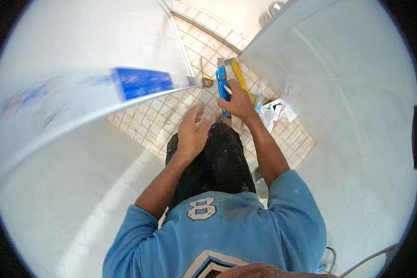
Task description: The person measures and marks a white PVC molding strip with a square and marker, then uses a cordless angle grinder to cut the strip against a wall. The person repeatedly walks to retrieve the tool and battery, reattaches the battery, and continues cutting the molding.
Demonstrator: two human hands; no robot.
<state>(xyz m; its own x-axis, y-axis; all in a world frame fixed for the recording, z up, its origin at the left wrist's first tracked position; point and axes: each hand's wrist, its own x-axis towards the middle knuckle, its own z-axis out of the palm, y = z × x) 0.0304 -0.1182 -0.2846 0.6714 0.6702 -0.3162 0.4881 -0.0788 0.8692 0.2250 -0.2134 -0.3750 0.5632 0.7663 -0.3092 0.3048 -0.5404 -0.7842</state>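
My right hand [238, 101] is closed, with a short white pen-like stick [227, 90] poking out between the fingers. Right beside and beneath those fingers is a long blue tool [221, 76] with a grey metal end; whether the hand also grips it I cannot tell. My left hand [192, 131] hovers above my left knee, fingers apart and slightly blurred, holding nothing visible. Ahead of it, on the tiled floor, a yellow-and-black tape measure [208, 82] has a bit of its blade out. A yellow bar [239, 76], like a spirit level, lies just right of the blue tool.
A large white panel [97, 51] with a blue printed band along its edge reaches in from the left. Pale grey walls [343, 83] rise on the right. Crumpled white packaging [277, 112] is on the small-tiled floor [146, 116]. A dark cable [331, 259] shows at lower right.
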